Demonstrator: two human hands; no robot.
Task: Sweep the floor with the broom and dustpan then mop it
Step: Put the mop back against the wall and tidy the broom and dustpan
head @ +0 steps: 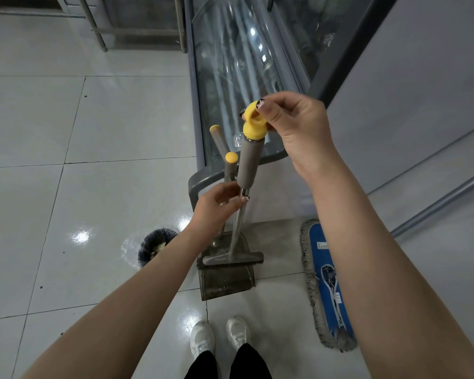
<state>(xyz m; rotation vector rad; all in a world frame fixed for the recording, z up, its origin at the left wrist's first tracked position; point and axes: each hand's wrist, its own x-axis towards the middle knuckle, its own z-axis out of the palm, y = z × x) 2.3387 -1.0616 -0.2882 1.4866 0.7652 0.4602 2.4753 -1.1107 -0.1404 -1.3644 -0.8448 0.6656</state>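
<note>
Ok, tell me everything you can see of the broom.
The broom stands nearly upright, its head resting in the mouth of the grey dustpan on the tiled floor. It has a thin metal shaft, a grey padded grip and a yellow cap with a hanging loop. The right hand pinches the yellow cap; the left hand holds the shaft just below the grip. Dark bristles show under the grey head.

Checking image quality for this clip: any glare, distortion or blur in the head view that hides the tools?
Head view: bright glare patches on the glossy floor tiles and reflections on the glass display case; wide-angle bending curves tile lines near the edges; broom, dustpan and mop stay sharp and evenly lit.
</note>
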